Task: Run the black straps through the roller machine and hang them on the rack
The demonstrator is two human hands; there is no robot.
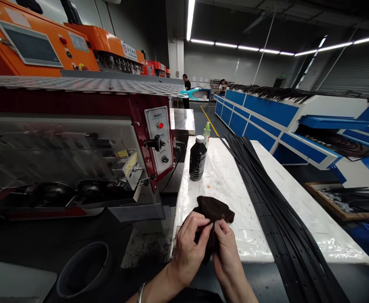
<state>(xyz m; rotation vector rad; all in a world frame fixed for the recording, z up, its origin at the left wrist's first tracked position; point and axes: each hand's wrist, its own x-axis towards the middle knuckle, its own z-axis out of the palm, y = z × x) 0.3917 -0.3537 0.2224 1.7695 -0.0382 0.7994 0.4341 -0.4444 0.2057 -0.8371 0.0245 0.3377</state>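
A dark brown cloth (214, 208) is bunched up between my hands over the near end of the white-covered table (250, 240). My left hand (192, 242) pinches the cloth, thumb and forefinger pressed together. My right hand (225, 244) grips it from the other side, its fingertips nearly meeting those of the left. Part of the cloth hangs down between the palms, and its lower end is hidden. Just beyond it stands a dark plastic bottle (198, 162) with a white cap, upright. Long black perforated straps (272, 198) lie along the table to the right of my hands.
To the left stands a dark red machine (134, 101) with a control panel (159, 141). Below it is a dark round bin (83, 269). A small green spray bottle (206, 132) stands behind the dark bottle. Blue-and-white workbenches (260, 111) and two people are farther back.
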